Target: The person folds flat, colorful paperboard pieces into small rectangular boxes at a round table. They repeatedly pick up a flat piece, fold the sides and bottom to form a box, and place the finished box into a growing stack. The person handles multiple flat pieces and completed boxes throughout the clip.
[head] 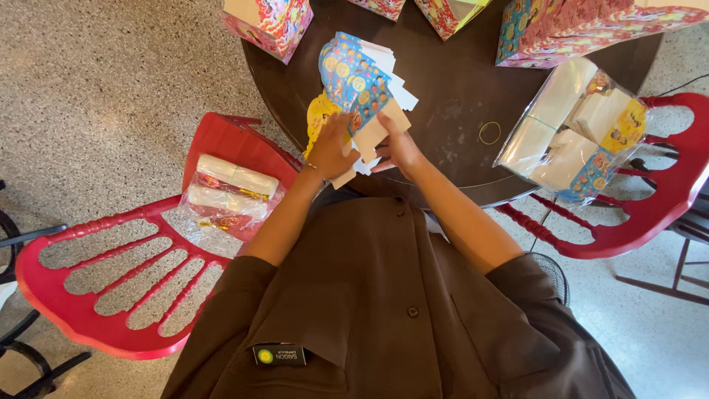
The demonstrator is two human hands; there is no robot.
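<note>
Both my hands hold a flat, unfolded paper box point(356, 80) with a bright blue, yellow and red cartoon print and a white inside. My left hand point(330, 150) grips its lower left part, near a yellow flap. My right hand point(399, 146) pinches a white flap at its lower right. The box is raised over the near edge of a dark round table point(450, 89). Under it lies a small stack of similar flat boxes.
A clear plastic bag of folded flat boxes point(576, 129) lies at the table's right edge. A yellow rubber band point(489, 133) rests beside it. Assembled colourful boxes point(269, 22) stand along the far edge. A red chair point(111, 281) on my left holds another plastic pack point(229, 196); another red chair point(665, 192) stands right.
</note>
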